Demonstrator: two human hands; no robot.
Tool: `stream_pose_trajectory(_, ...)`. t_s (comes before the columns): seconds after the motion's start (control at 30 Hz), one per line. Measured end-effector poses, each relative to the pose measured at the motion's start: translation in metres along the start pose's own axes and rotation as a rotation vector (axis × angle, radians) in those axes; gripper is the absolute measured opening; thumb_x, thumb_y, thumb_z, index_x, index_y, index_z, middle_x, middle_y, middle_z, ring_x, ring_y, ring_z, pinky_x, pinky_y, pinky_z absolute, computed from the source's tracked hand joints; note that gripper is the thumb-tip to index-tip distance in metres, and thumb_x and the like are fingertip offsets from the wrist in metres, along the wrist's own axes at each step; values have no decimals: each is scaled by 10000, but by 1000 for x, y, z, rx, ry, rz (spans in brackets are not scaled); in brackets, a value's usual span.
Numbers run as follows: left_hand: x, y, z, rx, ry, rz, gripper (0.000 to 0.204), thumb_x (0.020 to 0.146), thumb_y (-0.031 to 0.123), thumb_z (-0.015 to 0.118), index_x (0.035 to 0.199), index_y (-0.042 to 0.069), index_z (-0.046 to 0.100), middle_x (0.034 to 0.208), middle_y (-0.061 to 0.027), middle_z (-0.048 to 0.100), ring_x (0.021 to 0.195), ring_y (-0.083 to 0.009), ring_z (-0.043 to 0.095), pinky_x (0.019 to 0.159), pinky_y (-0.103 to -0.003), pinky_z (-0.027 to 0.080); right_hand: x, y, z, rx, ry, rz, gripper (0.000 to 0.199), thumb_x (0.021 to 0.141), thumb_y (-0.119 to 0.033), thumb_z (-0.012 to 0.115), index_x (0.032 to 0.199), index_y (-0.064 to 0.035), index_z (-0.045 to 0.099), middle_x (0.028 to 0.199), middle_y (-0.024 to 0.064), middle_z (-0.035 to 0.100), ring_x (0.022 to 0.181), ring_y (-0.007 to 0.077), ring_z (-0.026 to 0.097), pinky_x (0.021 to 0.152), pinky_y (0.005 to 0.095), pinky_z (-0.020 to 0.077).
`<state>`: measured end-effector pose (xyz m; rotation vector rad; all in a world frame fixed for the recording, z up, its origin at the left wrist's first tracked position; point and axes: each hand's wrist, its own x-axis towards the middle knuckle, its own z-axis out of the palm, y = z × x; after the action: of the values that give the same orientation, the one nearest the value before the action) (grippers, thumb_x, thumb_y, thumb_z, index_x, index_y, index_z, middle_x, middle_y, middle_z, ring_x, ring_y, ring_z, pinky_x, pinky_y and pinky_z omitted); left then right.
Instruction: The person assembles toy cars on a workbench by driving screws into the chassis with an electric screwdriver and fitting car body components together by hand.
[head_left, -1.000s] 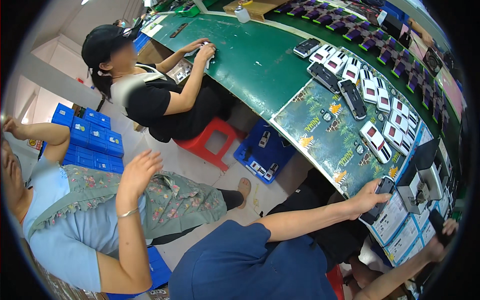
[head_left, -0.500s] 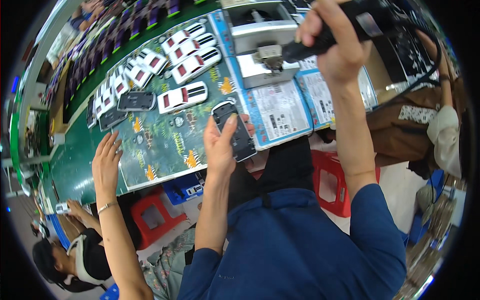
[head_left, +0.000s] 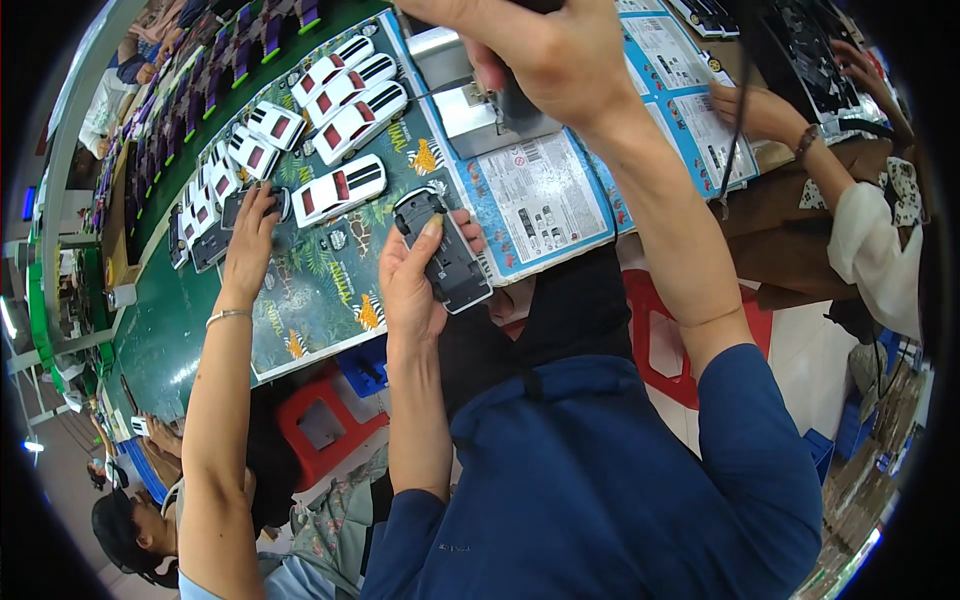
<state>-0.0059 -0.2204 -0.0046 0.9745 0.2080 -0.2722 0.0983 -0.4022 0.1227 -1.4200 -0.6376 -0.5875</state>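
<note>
black toy car base (head_left: 445,255) lies underside up in the left hand (head_left: 415,285), grip curled around it, thumb on its edge, forearm rising from below. right hand (head_left: 545,55) is raised above, grip wrapped tight on a dark power screwdriver (head_left: 515,100) over the worktop (head_left: 170,330), just above the base.

Toy cars (head_left: 340,110) rowed on bench (head_left: 160,340), printed sheet (head_left: 545,195) to their right

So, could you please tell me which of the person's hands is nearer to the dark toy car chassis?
Left. The left hand holds the dark toy car chassis at the table edge; the right hand is higher up, gripping a dark tool.
</note>
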Motion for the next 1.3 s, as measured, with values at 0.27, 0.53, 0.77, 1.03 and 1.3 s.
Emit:
stream_pose_trajectory(0.27,0,-4,8,50,-45,25,271,913,74,616,1152,-41,560,1077,-179,668,896,-257,703,777,-369,609,-48,-28,-3,531,-96,107,197,980,-204,492,1000,-15,544,708,63,506,552,146,503,577,305,463)
stream_pose_trajectory(0.53,-2,-5,10,45,-66,33,234,901,35,616,1126,-23,585,990,-110,684,820,-175,700,699,-298,600,-60,-25,27,271,-91,197,180,951,-180,575,974,-9,521,686,69,526,547,134,526,567,311,477)
stream_pose_trajectory(0.77,-5,-3,7,51,-51,17,212,891,18,623,1097,-20,584,937,-114,684,773,-164,700,679,-286,597,-64,-10,43,220,-156,203,266,869,-173,708,838,-11,499,668,66,527,512,98,506,488,243,449)
stream_pose_trajectory(1.03,-4,0,5,30,-69,-43,220,872,23,655,1076,-19,587,887,-111,689,721,-161,700,641,-270,588,-64,-4,36,227,-268,198,296,851,-187,730,848,-20,486,686,69,527,547,107,512,519,247,452)
stream_pose_trajectory(1.3,-3,-4,3,11,-82,3,215,871,26,662,1071,-19,597,897,-114,693,730,-159,699,648,-266,587,-68,-5,35,269,-232,203,292,860,-207,716,862,-27,486,689,66,528,548,118,509,541,265,457)
